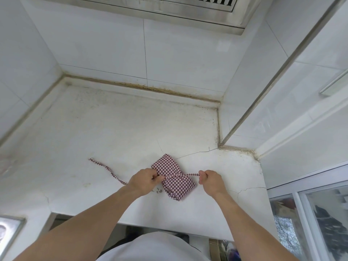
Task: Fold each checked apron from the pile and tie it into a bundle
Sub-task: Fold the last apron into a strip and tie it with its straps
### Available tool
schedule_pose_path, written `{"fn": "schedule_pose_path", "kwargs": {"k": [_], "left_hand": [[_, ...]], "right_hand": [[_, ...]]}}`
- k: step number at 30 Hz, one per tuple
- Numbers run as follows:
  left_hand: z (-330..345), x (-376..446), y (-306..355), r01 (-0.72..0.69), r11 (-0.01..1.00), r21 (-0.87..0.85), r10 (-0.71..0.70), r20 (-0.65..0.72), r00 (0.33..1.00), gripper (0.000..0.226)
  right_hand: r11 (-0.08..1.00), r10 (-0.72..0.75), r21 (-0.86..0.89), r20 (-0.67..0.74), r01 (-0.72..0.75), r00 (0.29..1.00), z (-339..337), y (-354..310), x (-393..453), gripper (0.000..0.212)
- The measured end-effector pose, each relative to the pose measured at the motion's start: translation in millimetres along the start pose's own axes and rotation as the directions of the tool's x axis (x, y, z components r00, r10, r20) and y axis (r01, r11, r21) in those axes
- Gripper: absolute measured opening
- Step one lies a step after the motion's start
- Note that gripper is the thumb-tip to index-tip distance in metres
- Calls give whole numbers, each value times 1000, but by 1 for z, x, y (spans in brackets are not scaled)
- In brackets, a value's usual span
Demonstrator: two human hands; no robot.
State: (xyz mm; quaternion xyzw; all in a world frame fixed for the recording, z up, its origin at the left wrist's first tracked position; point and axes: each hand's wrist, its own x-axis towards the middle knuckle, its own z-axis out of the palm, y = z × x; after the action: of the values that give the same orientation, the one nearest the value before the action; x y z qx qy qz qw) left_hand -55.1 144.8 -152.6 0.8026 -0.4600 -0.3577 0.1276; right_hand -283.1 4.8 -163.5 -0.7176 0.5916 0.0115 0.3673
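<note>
Red-and-white checked cotton apron (pixel 173 178), folded into a small packet, is being tied up near the front edge of the cracked white stone surface (pixel 113 129). One thin checked strap (pixel 190 174) is being pinched taut by the right hand (pixel 211 180), fingers clenched on it. The left hand (pixel 145 180) is gripping the strap crossing at the packet's side, while the long loose strap end (pixel 107 169) is trailing off left. Pull unevenly and the packet's probably getting dragged sideways, or the folds are slipping out before the knot's being cinched.
</note>
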Motion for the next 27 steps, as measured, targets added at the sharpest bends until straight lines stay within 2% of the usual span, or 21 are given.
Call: {"fn": "schedule_pose_path", "kwargs": {"k": [3, 6, 8, 11, 13, 15, 18, 21, 27], "left_hand": [[2, 3, 5, 36, 999, 21, -35, -28, 999, 31], [2, 5, 15, 48, 999, -12, -49, -137, 989, 36], [4, 3, 25, 5, 999, -46, -14, -198, 980, 39], [11, 6, 36, -105, 993, 57, 113, -144, 983, 43], [16, 8, 38, -116, 986, 122, 129, -102, 986, 40], [18, 11, 38, -107, 982, 157, 124, -101, 987, 34], [19, 13, 37, -132, 969, 210, 160, -122, 980, 28], [18, 15, 30, -165, 967, 193, 196, -157, 968, 26], [22, 15, 21, -232, 965, 125, 254, -209, 944, 38]], "right_hand": [[995, -47, -93, -2, 46, 999, 7, -8, 2, 39], [981, -188, -43, -15, 187, 982, 8, -21, -3, 14], [958, -287, -31, -40, 286, 957, 11, -32, -11, 6], [909, -417, -33, 4, 417, 909, 18, -45, -21, 21], [881, -458, -84, 88, 465, 884, 22, -48, -22, 25], [877, -453, -113, 134, 467, 882, 23, -49, -21, 19], [891, -437, -63, 145, 449, 888, 23, -53, -19, 13], [890, -445, -47, 133, 454, 885, 24, -57, -19, 5], [907, -410, -48, 118, 418, 904, 24, -57, -15, 3]]}}
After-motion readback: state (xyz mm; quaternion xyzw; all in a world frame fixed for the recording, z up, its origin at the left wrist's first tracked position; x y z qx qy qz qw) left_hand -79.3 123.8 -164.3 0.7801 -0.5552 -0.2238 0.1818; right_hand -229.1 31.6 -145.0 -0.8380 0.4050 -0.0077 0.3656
